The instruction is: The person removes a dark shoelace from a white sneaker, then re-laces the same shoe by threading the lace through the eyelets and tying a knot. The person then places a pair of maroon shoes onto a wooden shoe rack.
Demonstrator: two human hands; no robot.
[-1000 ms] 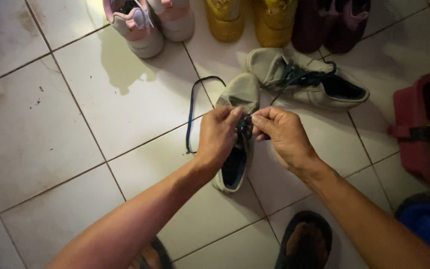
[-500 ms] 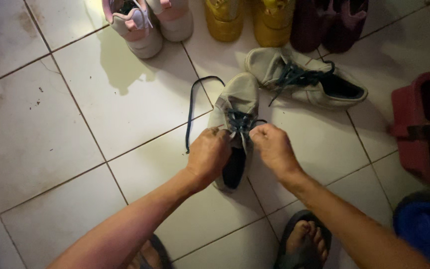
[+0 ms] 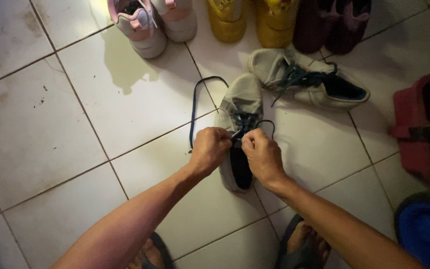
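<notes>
Hands drawn closer together, left hand (image 3: 210, 149) and right hand (image 3: 260, 154) pinching dark lace (image 3: 245, 125), grey shoe (image 3: 240, 107)

Light was dim, brightest on the tiles (image 3: 125, 84) toward 12 o'clock; corners fell dark, forearms slightly blurred, shadows soft.

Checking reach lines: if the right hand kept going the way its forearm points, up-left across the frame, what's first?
The right hand already touches the grey shoe at its laces; next, probably the left hand, depth unclear.
</notes>
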